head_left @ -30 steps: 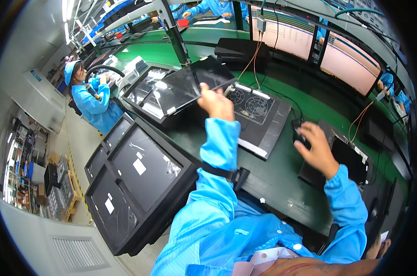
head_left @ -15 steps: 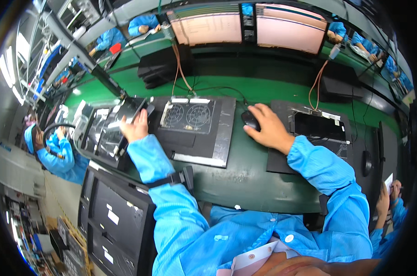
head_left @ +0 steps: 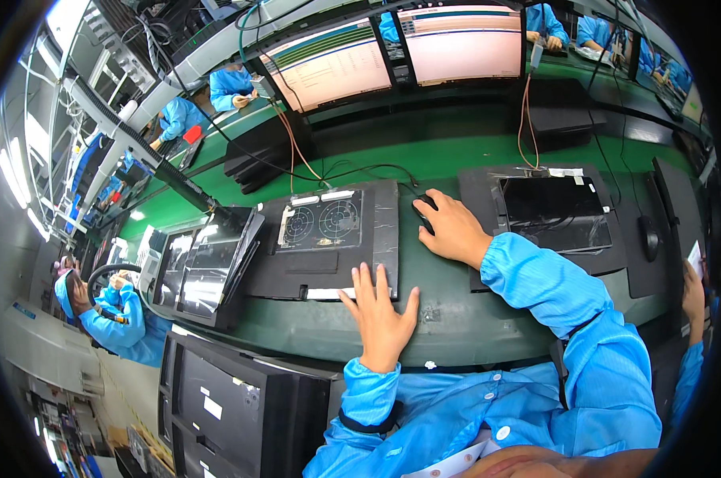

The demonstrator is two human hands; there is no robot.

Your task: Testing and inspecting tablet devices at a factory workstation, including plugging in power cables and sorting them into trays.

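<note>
My left hand [head_left: 379, 317] is open, fingers spread, over the front edge of a black foam board [head_left: 376, 239]. It holds nothing; its fingertips overlap the board's right front corner and a white strip there. On that board lies a clear-topped panel [head_left: 320, 221] printed with two round target patterns. My right hand [head_left: 458, 229] is wrapped over a black computer mouse [head_left: 423, 213], mostly hidden under the fingers. Right of it, a dark glossy screen panel [head_left: 555, 209] lies on another black board.
Two lit monitors [head_left: 328, 68] stand at the back. Stacked glossy panels [head_left: 217, 263] sit at the left, beside a metal arm [head_left: 165, 167]. Black trays [head_left: 217, 398] stand at lower left. A second mouse [head_left: 649, 239] lies at right. Co-workers in blue are nearby.
My left hand has moved from the glossy panels at the left to the right and nearer me. My right hand has stayed on the mouse. The view has shifted and the left monitor's display differs.
</note>
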